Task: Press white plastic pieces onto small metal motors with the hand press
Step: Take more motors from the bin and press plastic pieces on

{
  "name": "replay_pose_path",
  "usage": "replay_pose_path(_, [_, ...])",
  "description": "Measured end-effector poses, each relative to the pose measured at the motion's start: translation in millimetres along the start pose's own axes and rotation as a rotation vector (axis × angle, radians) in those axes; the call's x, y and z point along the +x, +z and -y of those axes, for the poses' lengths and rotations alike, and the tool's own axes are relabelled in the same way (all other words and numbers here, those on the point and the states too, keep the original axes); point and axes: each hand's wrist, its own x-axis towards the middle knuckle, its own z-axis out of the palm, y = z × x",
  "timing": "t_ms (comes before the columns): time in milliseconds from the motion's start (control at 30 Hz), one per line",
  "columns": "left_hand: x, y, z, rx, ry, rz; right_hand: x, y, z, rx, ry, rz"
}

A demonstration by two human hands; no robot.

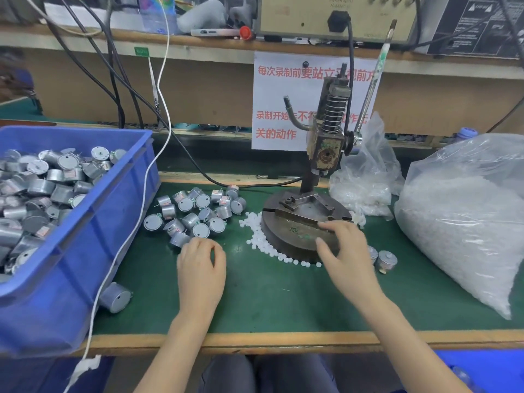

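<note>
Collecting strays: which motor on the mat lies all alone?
The motor beside the blue bin, nearest the table edge; the rest form a pile or a pair.

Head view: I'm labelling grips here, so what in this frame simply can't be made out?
Left hand: its own back hides whether the curled fingers hold anything.
Right hand: covers the front of the press base; anything under its fingers is hidden.
Blue bin: cut off by the left edge.
Sign: middle characters hidden behind the hand press.
</note>
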Motion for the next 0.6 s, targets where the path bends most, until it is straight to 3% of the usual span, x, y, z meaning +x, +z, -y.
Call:
replay_pose_path(67, [0.5,1.3,-0.7,0.143,-0.02,-0.077,6.5,18.9,19.6,0.026,-0.06,0.042])
replay_pose_path(333, [13.0,8.2,11.5,0.377,-0.122,0.061,13.5,87.7,49.1,0.027,-0.186,0.199])
replay_pose_path(600, [24.5,10.7,19.2,0.437,-0.042,0.001,-2.3,91.2,33.1,0.083,-0.14,0.138])
